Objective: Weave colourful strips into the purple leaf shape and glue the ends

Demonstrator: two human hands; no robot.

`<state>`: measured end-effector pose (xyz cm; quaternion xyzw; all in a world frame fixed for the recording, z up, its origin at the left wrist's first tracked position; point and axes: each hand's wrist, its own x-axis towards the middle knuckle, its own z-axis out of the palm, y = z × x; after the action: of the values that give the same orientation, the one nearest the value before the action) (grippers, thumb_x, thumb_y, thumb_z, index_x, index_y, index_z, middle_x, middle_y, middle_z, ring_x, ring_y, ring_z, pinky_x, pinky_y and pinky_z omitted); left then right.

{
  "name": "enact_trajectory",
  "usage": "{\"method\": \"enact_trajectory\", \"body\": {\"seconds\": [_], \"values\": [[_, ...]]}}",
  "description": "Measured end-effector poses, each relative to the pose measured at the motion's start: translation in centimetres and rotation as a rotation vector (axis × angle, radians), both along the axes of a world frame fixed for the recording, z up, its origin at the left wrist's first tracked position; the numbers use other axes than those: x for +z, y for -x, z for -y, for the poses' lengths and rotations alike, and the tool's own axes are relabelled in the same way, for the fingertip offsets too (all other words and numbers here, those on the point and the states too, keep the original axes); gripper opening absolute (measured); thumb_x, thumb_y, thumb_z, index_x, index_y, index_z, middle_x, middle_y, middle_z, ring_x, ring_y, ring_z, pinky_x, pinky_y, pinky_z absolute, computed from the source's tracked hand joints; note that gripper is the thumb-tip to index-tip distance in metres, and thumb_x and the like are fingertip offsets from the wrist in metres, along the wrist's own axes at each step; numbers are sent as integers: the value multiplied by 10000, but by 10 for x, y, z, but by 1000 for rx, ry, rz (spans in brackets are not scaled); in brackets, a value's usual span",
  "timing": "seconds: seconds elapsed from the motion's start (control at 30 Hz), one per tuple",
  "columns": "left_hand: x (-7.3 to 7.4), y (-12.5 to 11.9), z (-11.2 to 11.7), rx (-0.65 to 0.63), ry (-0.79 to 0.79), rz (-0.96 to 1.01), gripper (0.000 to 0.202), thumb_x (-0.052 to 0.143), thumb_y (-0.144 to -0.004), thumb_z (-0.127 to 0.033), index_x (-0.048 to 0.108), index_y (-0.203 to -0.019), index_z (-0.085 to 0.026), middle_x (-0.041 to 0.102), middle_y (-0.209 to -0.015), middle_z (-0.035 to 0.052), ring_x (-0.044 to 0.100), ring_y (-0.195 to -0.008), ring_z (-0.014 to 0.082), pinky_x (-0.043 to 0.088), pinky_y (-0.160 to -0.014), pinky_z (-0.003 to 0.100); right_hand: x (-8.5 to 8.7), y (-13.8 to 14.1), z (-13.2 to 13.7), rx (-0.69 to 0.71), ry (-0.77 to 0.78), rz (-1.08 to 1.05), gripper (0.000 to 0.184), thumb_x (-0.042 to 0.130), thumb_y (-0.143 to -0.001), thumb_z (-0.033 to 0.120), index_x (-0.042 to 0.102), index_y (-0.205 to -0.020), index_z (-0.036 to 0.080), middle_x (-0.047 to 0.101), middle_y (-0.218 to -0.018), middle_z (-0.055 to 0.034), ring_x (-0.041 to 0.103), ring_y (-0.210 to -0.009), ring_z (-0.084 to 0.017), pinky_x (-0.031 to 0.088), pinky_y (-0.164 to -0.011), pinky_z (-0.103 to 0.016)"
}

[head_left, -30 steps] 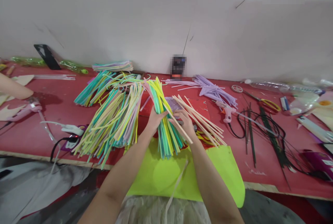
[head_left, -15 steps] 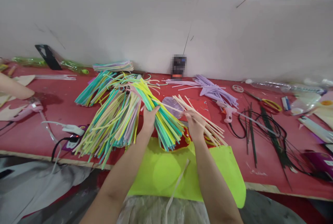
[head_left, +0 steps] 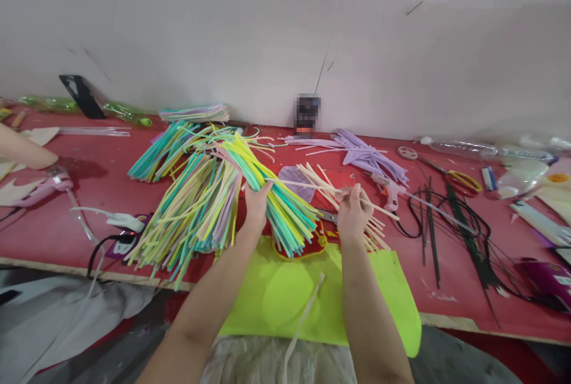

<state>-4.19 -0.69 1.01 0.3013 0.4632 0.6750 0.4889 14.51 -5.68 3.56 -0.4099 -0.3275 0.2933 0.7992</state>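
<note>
My left hand [head_left: 256, 202] is closed around a bundle of mixed green, yellow and teal strips [head_left: 272, 194], held over the red table [head_left: 66, 223] and fanned toward the lower right. My right hand [head_left: 353, 213] pinches a single cream strip [head_left: 312, 188] that runs left toward the bundle. Below that hand lies a loose pile of cream strips [head_left: 375, 232]. A lime-green sheet [head_left: 307, 295] hangs over the table's near edge between my forearms.
A big heap of pastel strips [head_left: 191, 205] lies to the left, purple strips [head_left: 361, 155] at the back. A glue gun [head_left: 390, 194], yellow-handled scissors [head_left: 459, 177] and dark wires [head_left: 464, 229] lie at right. Another person's arm [head_left: 22, 152] and a pink glue gun [head_left: 42, 188] are at far left.
My left hand has swung the bundle's top to the left, over the heap. My right hand has pulled one cream strip out to the right and lifted it away from the bundle.
</note>
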Motion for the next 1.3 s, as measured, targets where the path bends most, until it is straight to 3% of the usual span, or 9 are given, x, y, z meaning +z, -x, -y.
{"method": "enact_trajectory", "body": {"seconds": [0.2, 0.33, 0.43, 0.5, 0.63, 0.83, 1.0, 1.17, 1.3], "values": [[9, 5, -1, 91, -47, 14, 461, 718, -593, -206, 550, -1022, -181, 636, -977, 49, 616, -867, 169, 477, -834, 326, -1, -26, -1, -73, -110, -279, 292, 627, -755, 378, 524, -573, 175, 436, -539, 66, 419, -496, -46, 436, -580, -211], [5, 4, -2, 53, -73, -21, 501, 735, -579, -213, 547, -1043, -187, 636, -1004, 54, 618, -897, 182, 479, -843, 332, -7, -31, -5, -7, 83, -441, 239, 685, -703, 330, 528, -629, 165, 495, -593, 60, 487, -541, -40, 455, -591, -185], [1, 3, -3, 36, -58, -37, 501, 741, -576, -225, 551, -1039, -189, 643, -980, 52, 624, -882, 188, 483, -834, 338, -13, -25, -8, 67, 257, -463, 243, 697, -683, 335, 529, -648, 162, 540, -604, 45, 525, -561, -52, 471, -595, -192], [1, 3, -3, 36, -46, -42, 494, 739, -582, -233, 552, -1037, -191, 646, -970, 49, 626, -867, 185, 487, -824, 336, -15, -21, -9, 93, 295, -458, 253, 698, -674, 351, 531, -653, 163, 554, -596, 43, 535, -564, -55, 477, -606, -193], [2, 4, -3, 25, -40, -33, 474, 734, -582, -225, 558, -1020, -185, 649, -971, 49, 626, -864, 180, 491, -813, 323, -16, -22, -8, 36, 328, -380, 248, 680, -674, 370, 545, -691, 163, 547, -564, 54, 522, -529, -59, 457, -544, -185], [1, 3, -3, 18, -49, -22, 481, 737, -578, -227, 563, -1025, -185, 647, -968, 43, 624, -845, 170, 488, -807, 310, -14, -28, -4, -255, 260, -262, 246, 586, -736, 375, 414, -678, 209, 361, -429, 116, 297, -355, -45, 253, -349, -168], [0, 2, -3, -10, -45, -20, 497, 739, -582, -249, 566, -1044, -187, 643, -975, 45, 621, -858, 175, 486, -810, 316, -6, -31, 1, -469, 109, -195, 205, 539, -755, 327, 447, -920, 247, 371, -460, 120, 294, -361, -60, 236, -348, -176], [2, 1, 0, -29, -24, -15, 534, 742, -578, -244, 562, -1078, -193, 645, -1002, 50, 620, -874, 181, 482, -822, 324, 7, -20, 8, -545, -25, 37, 509, 502, -789, 371, 326, -1263, 308, 444, -585, 88, 317, -404, -75, 250, -357, -198], [0, 1, 1, -57, -39, 3, 494, 725, -607, -255, 565, -1071, -197, 645, -1003, 46, 623, -871, 178, 482, -829, 327, 18, -10, 13, -601, -61, 213, 490, 467, -824, 376, 337, -1295, 345, 569, -855, 25, 348, -436, -67, 320, -383, -222]]}}
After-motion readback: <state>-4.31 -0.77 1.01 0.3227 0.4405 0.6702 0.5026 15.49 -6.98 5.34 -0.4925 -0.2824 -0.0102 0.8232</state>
